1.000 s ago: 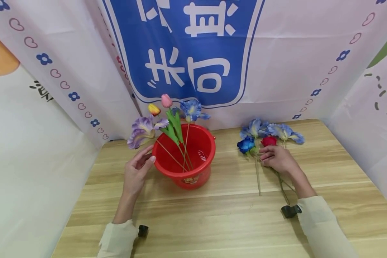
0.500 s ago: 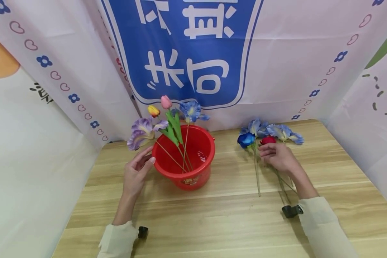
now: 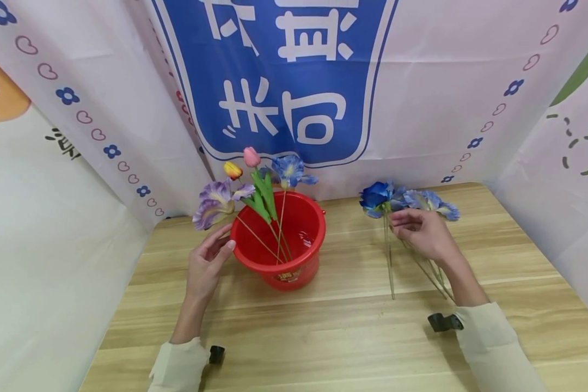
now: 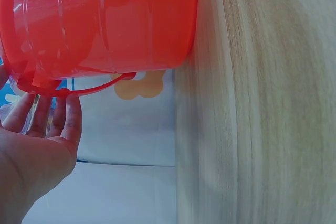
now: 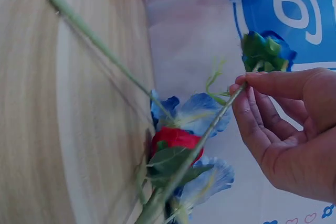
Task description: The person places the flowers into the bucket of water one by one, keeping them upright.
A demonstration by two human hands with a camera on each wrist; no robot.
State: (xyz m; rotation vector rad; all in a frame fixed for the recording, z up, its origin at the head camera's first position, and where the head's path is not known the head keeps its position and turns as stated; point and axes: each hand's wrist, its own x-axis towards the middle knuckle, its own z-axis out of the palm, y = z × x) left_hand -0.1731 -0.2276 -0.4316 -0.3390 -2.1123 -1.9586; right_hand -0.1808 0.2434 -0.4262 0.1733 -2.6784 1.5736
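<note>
My right hand (image 3: pixel 423 234) pinches the stem of a blue rose (image 3: pixel 374 197) between thumb and forefinger, just below the bloom. In the right wrist view the blue rose (image 5: pixel 268 52) is held up off the table. Under that hand lie a red rose (image 5: pixel 176 139) and blue irises (image 5: pixel 202 113); the hand hides the red rose in the head view. My left hand (image 3: pixel 206 267) touches the left rim of a red bucket (image 3: pixel 299 275). In the left wrist view its fairly straight fingers (image 4: pixel 73 114) meet the bucket's handle (image 4: pixel 97 88).
Inside the bucket stand a purple iris (image 3: pixel 218 201), a yellow-red tulip (image 3: pixel 232 170), a pink tulip (image 3: pixel 251 157) and a blue iris (image 3: pixel 290 171). The wooden table (image 3: pixel 323 343) ends at a printed cloth backdrop (image 3: pixel 411 109), with cloth on both sides too.
My right hand has taken the blue rose by its stem and raised it slightly, up and away from the table. The left hand stays at the bucket's rim.
</note>
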